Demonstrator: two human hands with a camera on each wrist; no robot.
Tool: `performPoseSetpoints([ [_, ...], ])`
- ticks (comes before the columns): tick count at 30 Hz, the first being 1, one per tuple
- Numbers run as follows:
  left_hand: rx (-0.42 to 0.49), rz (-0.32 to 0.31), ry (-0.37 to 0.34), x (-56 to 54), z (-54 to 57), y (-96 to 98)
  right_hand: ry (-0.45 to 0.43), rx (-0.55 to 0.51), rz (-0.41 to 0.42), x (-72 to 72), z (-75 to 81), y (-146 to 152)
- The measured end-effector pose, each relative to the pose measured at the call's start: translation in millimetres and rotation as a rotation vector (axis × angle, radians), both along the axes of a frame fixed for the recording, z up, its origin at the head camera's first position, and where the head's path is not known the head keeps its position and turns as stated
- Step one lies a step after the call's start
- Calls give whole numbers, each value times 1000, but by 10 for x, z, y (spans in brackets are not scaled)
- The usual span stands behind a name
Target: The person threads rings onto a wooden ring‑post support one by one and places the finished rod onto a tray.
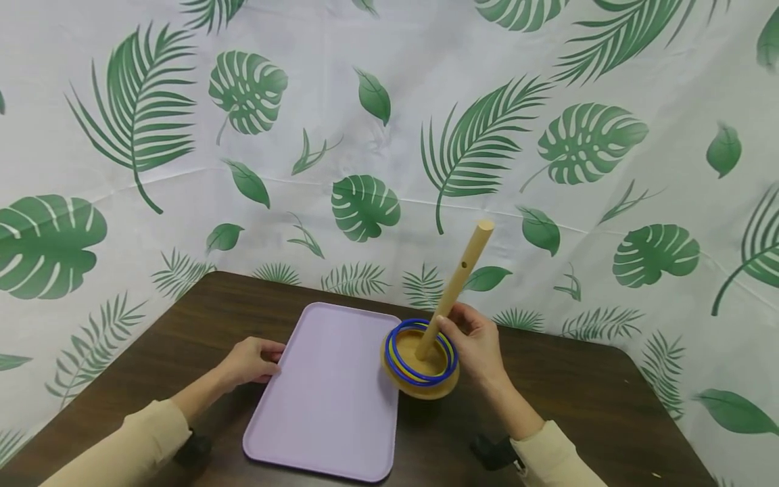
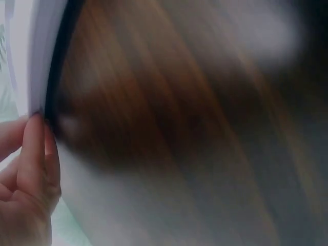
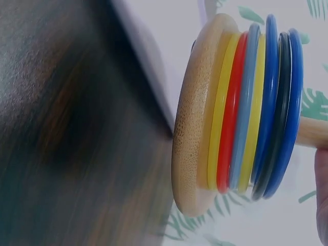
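A wooden ring-toss stand with a round base point(image 3: 192, 123) and a long post point(image 1: 459, 277) leans to the right. Several rings point(image 3: 238, 118), coloured yellow, red, grey-blue, blue and dark, are stacked around the post above the base. My right hand point(image 1: 479, 345) grips the post low down, just over the rings. In the head view, the base overlaps the right edge of a pale purple tray point(image 1: 325, 399). At the tray's left edge, my left hand point(image 1: 248, 363) pinches the rim between thumb and fingers, also seen in the left wrist view.
Under the tray is a dark brown wooden table point(image 1: 560, 406), whose far edge runs close to a white curtain point(image 1: 402, 149) printed with green leaves. Dark wrist straps sit below both cream sleeves point(image 1: 143, 433).
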State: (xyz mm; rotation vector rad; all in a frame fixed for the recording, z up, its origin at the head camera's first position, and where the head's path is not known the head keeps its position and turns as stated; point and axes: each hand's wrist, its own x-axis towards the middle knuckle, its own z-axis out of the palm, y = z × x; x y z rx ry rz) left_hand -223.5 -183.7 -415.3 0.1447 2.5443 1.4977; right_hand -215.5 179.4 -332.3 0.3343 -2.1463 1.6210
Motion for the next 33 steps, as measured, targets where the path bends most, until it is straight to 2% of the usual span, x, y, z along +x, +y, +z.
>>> performPoseSetpoints([
  [7, 123, -11, -42, -14, -16, 522, 13, 32, -27, -64, -104, 124],
  [13, 128, 8, -56, -43, -33, 920, -9, 69, -20, -63, -174, 166],
  [18, 126, 29, -65, -36, -34, 1174, -28, 72, -4, -64, -262, 193],
  [24, 136, 28, -68, -4, -17, 1322, -63, 124, -19, -33, -336, 198],
  [33, 164, 22, -77, 12, 2, 1358, -104, 167, -23, 157, -148, 59],
])
